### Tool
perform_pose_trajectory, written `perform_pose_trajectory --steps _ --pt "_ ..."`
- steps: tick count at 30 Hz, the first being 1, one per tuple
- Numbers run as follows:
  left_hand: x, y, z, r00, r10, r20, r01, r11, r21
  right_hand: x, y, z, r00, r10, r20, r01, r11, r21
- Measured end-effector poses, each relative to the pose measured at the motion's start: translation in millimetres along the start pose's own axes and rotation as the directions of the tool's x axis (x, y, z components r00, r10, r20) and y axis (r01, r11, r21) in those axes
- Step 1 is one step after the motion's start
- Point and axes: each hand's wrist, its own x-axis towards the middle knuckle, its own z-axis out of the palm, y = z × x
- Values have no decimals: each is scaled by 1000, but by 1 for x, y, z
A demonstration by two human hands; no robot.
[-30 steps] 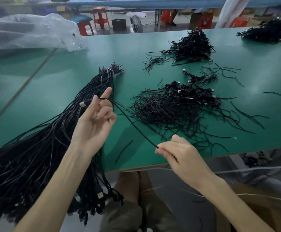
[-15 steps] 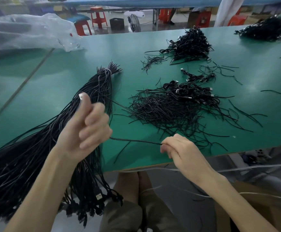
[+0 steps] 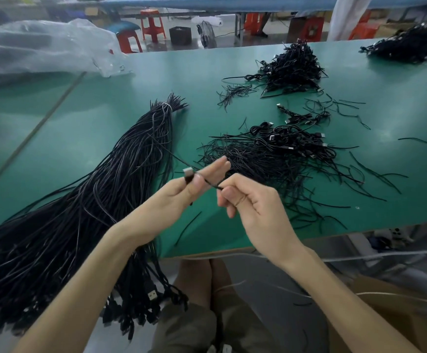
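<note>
Just above the near edge of the table (image 3: pixel 100 133), a thin black cable (image 3: pixel 209 184) is stretched short between the two hands. The left hand (image 3: pixel 176 200) pinches its plug end, with the silver connector (image 3: pixel 187 171) poking out above the thumb and two fingers reaching out straight past it. The right hand (image 3: pixel 255 210), fingers curled, pinches the cable between thumb and forefinger, just beside the left hand. To the left lies a long bundle of black cables (image 3: pixel 115 189), bound by a white tie (image 3: pixel 166 105) at its far end, with its near end spilling over the table edge beside the person's knees. Right of the hands spreads a loose pile of short black wires (image 3: pixel 255 161), with coiled cables (image 3: pixel 294 142) on its far side. Farther off sit a dark heap (image 3: pixel 294 67) and another heap (image 3: pixel 408 44) at the far right. A clear plastic bag (image 3: pixel 41 47) lies at the far left, and red stools (image 3: pixel 152 24) stand beyond the table.
</note>
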Motion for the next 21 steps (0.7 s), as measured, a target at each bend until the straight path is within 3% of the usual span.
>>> perform_pose_trajectory --steps 5,8,10,11,12,13,15,18,21 --pt "3 10 21 985 123 -121 -166 863 -478 -13 8 21 981 97 167 -107 993 51" --pt "-5 30 12 979 151 -140 -206 765 -611 -15 23 18 932 249 264 -266 964 28" --pt "-13 40 2 988 151 -34 -152 898 -413 -10 31 13 935 269 230 -262 963 -58" --pt "-17 44 0 993 87 84 -69 978 -195 -6 33 11 945 260 199 -241 964 -114" --pt "-20 45 -1 978 -35 204 22 998 66 -1 34 10 952 246 182 -215 961 -172" --pt "-21 43 0 947 -175 270 89 948 305 4 34 9 955 234 183 -190 955 -227" --pt "-18 33 5 918 -352 181 179 777 604 10 34 10 949 239 207 -175 942 -286" --pt "-14 21 9 929 -365 -64 295 622 726 12 33 15 952 235 194 -180 948 -264" --pt "-14 13 5 955 -258 -148 287 670 685 11 30 14 967 198 159 -152 953 -262"
